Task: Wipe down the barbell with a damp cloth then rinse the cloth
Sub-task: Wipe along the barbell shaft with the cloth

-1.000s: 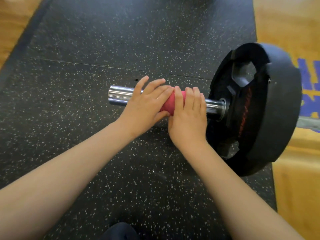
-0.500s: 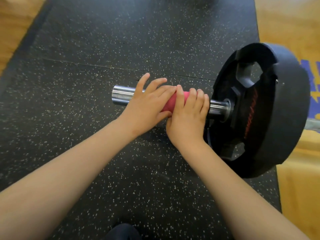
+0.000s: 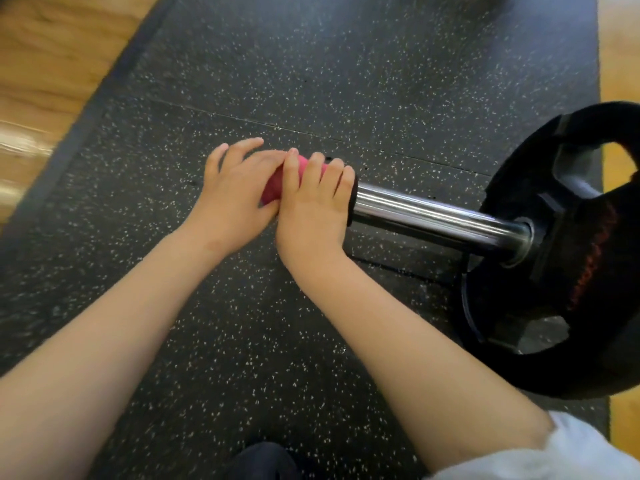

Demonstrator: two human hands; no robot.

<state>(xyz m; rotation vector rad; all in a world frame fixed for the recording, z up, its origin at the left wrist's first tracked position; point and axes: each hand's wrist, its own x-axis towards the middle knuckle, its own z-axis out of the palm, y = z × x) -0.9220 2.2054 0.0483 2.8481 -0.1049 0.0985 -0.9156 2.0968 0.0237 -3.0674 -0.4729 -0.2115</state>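
Note:
A chrome barbell sleeve [image 3: 433,216] lies across the black speckled mat and runs into a black weight plate [image 3: 561,265] on the right. A pink cloth [image 3: 273,183] is wrapped round the sleeve's free left end. My right hand [image 3: 315,206] grips the cloth and sleeve from above, fingers curled over the top. My left hand [image 3: 232,192] lies beside it on the cloth's left part, covering the bar's tip, with its fingers fairly straight. Most of the cloth is hidden under both hands.
The black rubber mat [image 3: 311,64] stretches away ahead, with a seam crossing it. Wooden floor [image 3: 52,64] borders it on the left and right. A dark shoe tip [image 3: 263,459] shows at the bottom edge.
Both hands and the cloth have slid left along the sleeve to its end, away from the plate. A long stretch of bare chrome now shows between my right hand and the plate.

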